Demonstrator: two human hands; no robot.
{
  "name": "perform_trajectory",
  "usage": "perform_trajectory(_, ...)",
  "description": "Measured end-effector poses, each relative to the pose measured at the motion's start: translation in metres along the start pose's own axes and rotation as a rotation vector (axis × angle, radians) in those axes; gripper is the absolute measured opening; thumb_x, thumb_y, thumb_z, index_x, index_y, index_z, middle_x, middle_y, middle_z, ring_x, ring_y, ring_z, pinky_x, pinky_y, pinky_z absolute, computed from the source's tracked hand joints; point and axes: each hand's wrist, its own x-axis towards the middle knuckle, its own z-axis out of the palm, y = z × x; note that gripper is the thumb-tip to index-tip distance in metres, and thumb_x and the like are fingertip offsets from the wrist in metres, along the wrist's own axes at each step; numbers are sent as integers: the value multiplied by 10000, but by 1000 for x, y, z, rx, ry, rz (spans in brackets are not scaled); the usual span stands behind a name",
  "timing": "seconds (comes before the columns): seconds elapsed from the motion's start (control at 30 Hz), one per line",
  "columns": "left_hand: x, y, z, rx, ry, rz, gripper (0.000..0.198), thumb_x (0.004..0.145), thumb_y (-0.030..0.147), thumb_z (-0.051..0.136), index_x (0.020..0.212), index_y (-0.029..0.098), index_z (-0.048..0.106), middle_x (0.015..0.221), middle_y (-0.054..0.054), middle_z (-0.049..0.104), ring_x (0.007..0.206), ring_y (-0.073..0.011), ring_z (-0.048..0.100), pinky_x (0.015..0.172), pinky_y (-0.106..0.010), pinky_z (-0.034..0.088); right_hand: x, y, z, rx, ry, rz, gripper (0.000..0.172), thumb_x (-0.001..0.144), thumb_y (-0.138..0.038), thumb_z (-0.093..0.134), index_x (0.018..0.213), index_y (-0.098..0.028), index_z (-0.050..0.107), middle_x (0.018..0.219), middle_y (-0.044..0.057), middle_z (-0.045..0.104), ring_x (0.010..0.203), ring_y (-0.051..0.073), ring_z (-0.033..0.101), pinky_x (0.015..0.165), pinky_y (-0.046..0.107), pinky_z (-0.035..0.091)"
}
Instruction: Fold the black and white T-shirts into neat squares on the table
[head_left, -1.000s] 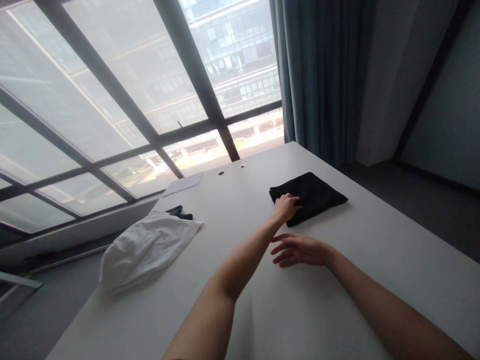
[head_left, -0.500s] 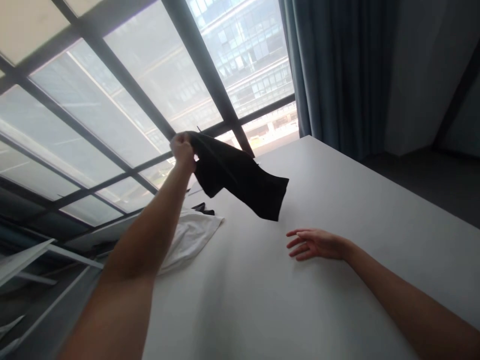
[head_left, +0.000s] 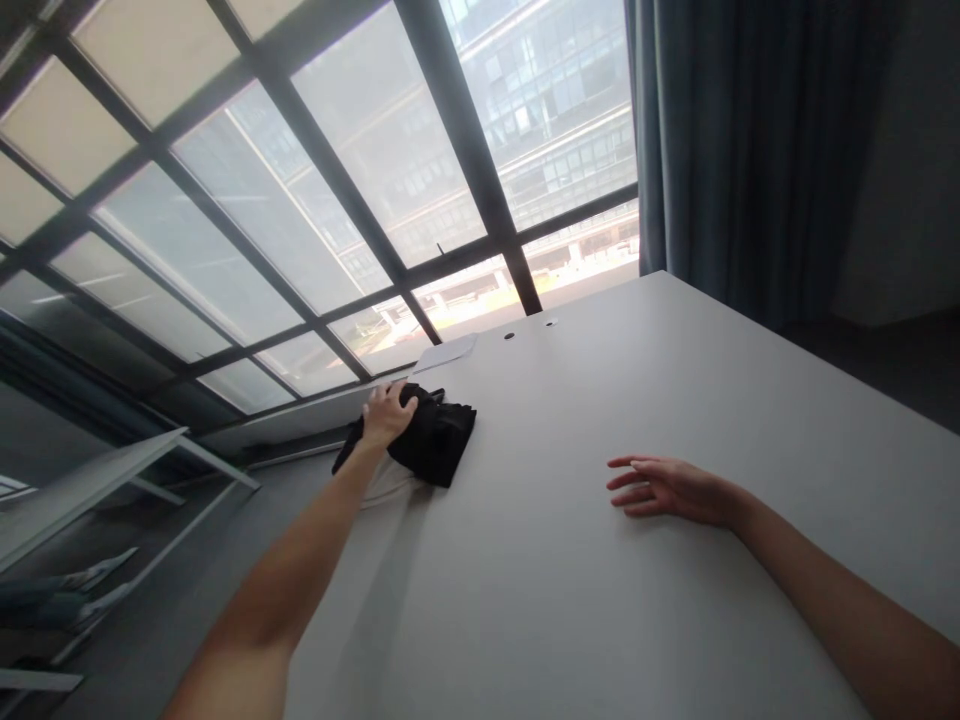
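My left hand (head_left: 385,412) rests at the far left edge of the white table, on top of a crumpled black garment (head_left: 442,440). Its fingers are spread over the cloth, not closed round it. Beneath the black garment a strip of white cloth (head_left: 390,482) shows, mostly covered. The kind of black garment cannot be made out in its folds. Over the right half of the table, my right hand (head_left: 660,488) is open, fingers apart and palm facing left, holding nothing.
The white table (head_left: 540,560) reaches to the window, with two round holes near its far edge. White paper (head_left: 446,352) lies at the back left. A blue-grey curtain (head_left: 712,170) hangs at the right. Another white table (head_left: 82,490) stands to the left.
The black garment, held up in the air by my left hand, has come down to the left onto the white cloth. My left fingers have loosened. The camera view has shifted left.
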Motion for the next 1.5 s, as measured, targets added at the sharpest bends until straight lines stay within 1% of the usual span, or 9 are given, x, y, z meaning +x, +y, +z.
perform_trajectory(0.1, -76, 20, 59, 13, -312, -79, 639, 880, 590, 607, 1464, 351, 510, 1638, -105, 281, 1492, -485, 170, 1068, -769, 259, -1, -2, 3, -7, 9, 1, 399, 944, -336, 628, 1307, -174, 591, 1265, 189, 669, 1092, 295, 701, 1011, 506, 507)
perform_trajectory(0.23, -110, 16, 97, -39, -355, -39, 508, 966, 322, 449, 1467, 290, 528, 1640, -68, 297, 1508, -371, 232, 1168, -617, 283, -2, -3, 6, -9, 22, 0, 382, 943, -339, 629, 1290, -181, 598, 1239, 171, 680, 1086, 296, 701, 1006, 511, 508)
perform_trajectory(0.37, -82, -25, 83, -57, -202, 56, 610, 885, 79, 380, 1466, 200, 522, 1551, -66, 453, 1492, -202, 305, 1239, -399, 250, -2, -3, 4, -18, 17, 3, 396, 947, -353, 624, 1305, -189, 587, 1256, 170, 673, 1093, 292, 699, 1014, 518, 502)
perform_trajectory(0.57, -90, -61, 80, 72, -304, -105, 604, 963, 361, 461, 1557, 291, 376, 1671, -75, 213, 1511, -416, 155, 1132, -745, 156, -3, -4, 5, -26, 6, 23, 398, 949, -363, 619, 1310, -201, 581, 1260, 158, 677, 1101, 293, 697, 1013, 512, 506)
perform_trajectory(0.8, -92, -60, 83, 84, -321, -223, 652, 934, 319, 505, 1567, 305, 345, 1661, -121, 229, 1500, -429, 189, 1114, -715, 229, -2, -4, 5, -26, 2, -3, 381, 946, -348, 620, 1289, -184, 591, 1252, 176, 679, 1084, 291, 708, 1003, 502, 513)
perform_trajectory(1.0, -130, 44, 71, -7, -89, -297, 810, 911, 257, 548, 1622, 209, 164, 1677, -184, 91, 1519, -461, 47, 1123, -708, 213, -1, -6, 3, -53, -40, -21, 395, 955, -372, 607, 1303, -188, 580, 1274, 173, 665, 1091, 292, 706, 1021, 522, 497)
perform_trajectory(1.2, -210, 192, 53, -364, -532, 253, 598, 1013, 453, 379, 1588, 307, 302, 1668, -90, 223, 1546, -318, 126, 1192, -629, 144, -1, -10, 0, 9, -29, -94, 410, 981, -431, 540, 1332, -219, 569, 1441, 156, 549, 1264, 298, 597, 1052, 546, 472)
perform_trajectory(1.37, -220, 215, 38, -455, -569, 462, 553, 1014, 493, 357, 1545, 344, 395, 1659, -50, 255, 1540, -268, 184, 1226, -559, 90, 10, -17, -13, 250, 351, -369, 349, 974, -421, 496, 1299, -299, 529, 1474, 104, 503, 1330, 259, 544, 1081, 506, 470)
perform_trajectory(1.5, -218, 208, 39, -461, -534, 463, 544, 1013, 474, 363, 1532, 325, 424, 1648, -59, 282, 1533, -268, 209, 1225, -563, 101, 17, -17, -20, 311, 431, -399, 326, 987, -436, 442, 1265, -288, 524, 1434, 116, 529, 1327, 256, 551, 1072, 497, 489)
